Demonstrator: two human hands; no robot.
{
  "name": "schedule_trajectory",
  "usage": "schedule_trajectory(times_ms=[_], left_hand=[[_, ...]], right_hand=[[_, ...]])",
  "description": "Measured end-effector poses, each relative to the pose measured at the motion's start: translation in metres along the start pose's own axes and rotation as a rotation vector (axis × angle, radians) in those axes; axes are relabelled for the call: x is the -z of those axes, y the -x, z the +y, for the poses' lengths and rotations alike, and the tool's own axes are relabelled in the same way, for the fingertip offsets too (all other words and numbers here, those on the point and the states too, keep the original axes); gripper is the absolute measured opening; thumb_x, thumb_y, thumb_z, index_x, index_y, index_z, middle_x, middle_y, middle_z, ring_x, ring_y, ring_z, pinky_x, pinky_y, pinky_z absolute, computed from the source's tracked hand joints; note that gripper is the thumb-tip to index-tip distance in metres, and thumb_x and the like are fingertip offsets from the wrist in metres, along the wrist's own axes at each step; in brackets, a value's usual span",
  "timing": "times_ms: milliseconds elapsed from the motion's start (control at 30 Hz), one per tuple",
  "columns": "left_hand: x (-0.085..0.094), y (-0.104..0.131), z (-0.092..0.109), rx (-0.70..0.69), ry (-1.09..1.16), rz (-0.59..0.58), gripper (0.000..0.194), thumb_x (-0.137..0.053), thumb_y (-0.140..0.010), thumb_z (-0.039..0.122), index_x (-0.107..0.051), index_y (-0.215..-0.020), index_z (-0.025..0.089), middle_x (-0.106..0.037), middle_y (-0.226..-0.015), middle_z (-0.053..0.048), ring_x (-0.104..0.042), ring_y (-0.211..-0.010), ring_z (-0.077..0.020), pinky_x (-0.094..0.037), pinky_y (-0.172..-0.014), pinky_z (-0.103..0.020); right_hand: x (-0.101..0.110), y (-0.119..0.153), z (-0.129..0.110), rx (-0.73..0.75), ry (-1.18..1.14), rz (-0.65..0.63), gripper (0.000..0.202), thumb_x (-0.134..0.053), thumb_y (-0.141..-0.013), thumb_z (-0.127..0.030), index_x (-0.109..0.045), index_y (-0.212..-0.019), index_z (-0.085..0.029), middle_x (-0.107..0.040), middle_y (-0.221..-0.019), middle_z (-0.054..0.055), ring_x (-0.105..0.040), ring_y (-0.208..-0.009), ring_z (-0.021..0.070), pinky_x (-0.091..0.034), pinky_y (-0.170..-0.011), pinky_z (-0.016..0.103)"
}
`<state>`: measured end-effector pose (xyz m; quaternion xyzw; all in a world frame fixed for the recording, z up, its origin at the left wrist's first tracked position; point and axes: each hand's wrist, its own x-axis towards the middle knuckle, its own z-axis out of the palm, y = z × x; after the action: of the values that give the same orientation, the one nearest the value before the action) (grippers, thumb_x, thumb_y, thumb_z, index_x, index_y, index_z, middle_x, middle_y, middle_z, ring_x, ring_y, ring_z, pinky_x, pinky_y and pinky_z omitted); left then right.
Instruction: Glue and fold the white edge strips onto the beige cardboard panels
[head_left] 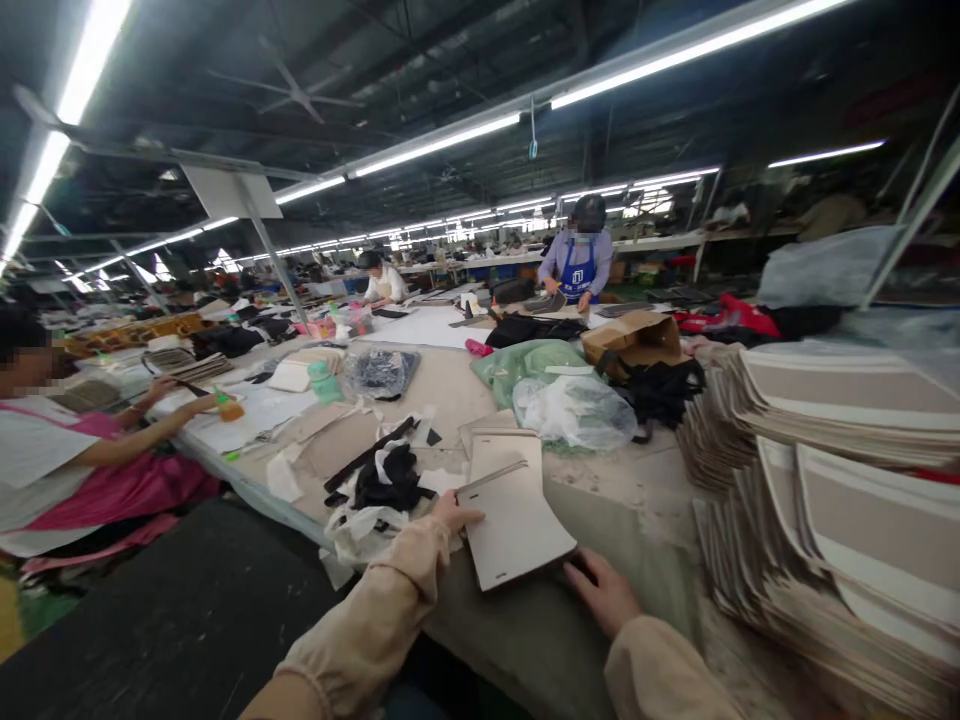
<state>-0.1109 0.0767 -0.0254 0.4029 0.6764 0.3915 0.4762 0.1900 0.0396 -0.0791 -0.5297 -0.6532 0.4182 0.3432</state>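
Grip, left hand (452, 512): closed on the left edge of a pale panel (517, 525), thumb on its upper face. Grip, right hand (606, 592): fingers at the panel's near right corner; whether they pinched it could not be told.

Panel: one, slightly curved, small dark slots near its left edge, in front of the wearer at the near side of the surface (442, 385). Its far end overlapped further pale pieces (504, 452).

To the left: black scraps (390, 480) and white scraps (360, 535), tangled, close to the left hand. Beyond: a clear plastic bag (576, 410) against a green bag (536, 362). To the right: fanned stacks of panels (877, 520), edges uneven.

Hazards, as judged: a loose right-hand hold could have let the corner drop or skew; a sideways drag could have shifted the overlapped pieces or caught scraps; a knock from the right forearm could have made the leaning stacks slide.
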Motion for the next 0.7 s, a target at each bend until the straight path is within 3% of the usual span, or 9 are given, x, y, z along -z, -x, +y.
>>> schedule_trajectory(times_ms=[167,300,433,567,700], left_hand=[[-0.002,-0.001,0.000,0.008,-0.010,0.029,0.041,-0.084,-0.041,0.025,-0.065,-0.073,0.008,-0.068,-0.071,-0.009,-0.066,-0.071,-0.0264,-0.053,-0.065,-0.035],[0.005,-0.003,0.014,-0.059,-0.051,0.068,0.044,-0.085,-0.038,0.023,-0.068,-0.077,0.012,-0.069,-0.074,-0.007,-0.066,-0.078,-0.0279,-0.052,-0.071,-0.036],[0.014,-0.009,0.026,-0.098,-0.091,0.067,0.046,-0.086,-0.036,0.021,-0.069,-0.078,0.014,-0.069,-0.073,-0.006,-0.065,-0.080,-0.0283,-0.051,-0.076,-0.037],[0.017,-0.006,0.019,-0.068,-0.076,0.023,0.052,-0.085,-0.036,0.021,-0.067,-0.084,0.011,-0.071,-0.077,-0.008,-0.066,-0.078,-0.0286,-0.053,-0.071,-0.038],[0.015,0.014,0.010,-0.066,-0.019,0.000,0.045,-0.084,-0.043,0.026,-0.068,-0.081,0.010,-0.071,-0.078,-0.009,-0.066,-0.077,-0.0274,-0.053,-0.073,-0.038]], right_hand=[[-0.002,0.002,0.013,0.037,0.077,0.004,0.056,-0.051,-0.074,-0.049,-0.063,-0.113,-0.011,-0.059,-0.120,0.014,-0.052,-0.114,0.0309,-0.040,-0.100,0.044],[-0.003,0.003,0.016,0.018,0.108,-0.043,0.059,-0.050,-0.075,-0.050,-0.061,-0.117,-0.010,-0.056,-0.125,0.015,-0.050,-0.118,0.0297,-0.040,-0.101,0.041],[-0.003,0.005,0.010,0.017,0.122,-0.013,0.064,-0.046,-0.076,-0.050,-0.059,-0.118,-0.004,-0.055,-0.124,0.019,-0.050,-0.117,0.0309,-0.039,-0.101,0.043],[-0.001,0.004,0.011,0.034,0.132,-0.050,0.059,-0.047,-0.077,-0.045,-0.059,-0.118,-0.004,-0.055,-0.124,0.018,-0.051,-0.116,0.0294,-0.042,-0.100,0.041],[-0.001,0.005,0.018,0.052,0.120,-0.067,0.054,-0.050,-0.078,-0.040,-0.059,-0.119,-0.006,-0.054,-0.126,0.018,-0.051,-0.116,0.0280,-0.044,-0.098,0.039]])
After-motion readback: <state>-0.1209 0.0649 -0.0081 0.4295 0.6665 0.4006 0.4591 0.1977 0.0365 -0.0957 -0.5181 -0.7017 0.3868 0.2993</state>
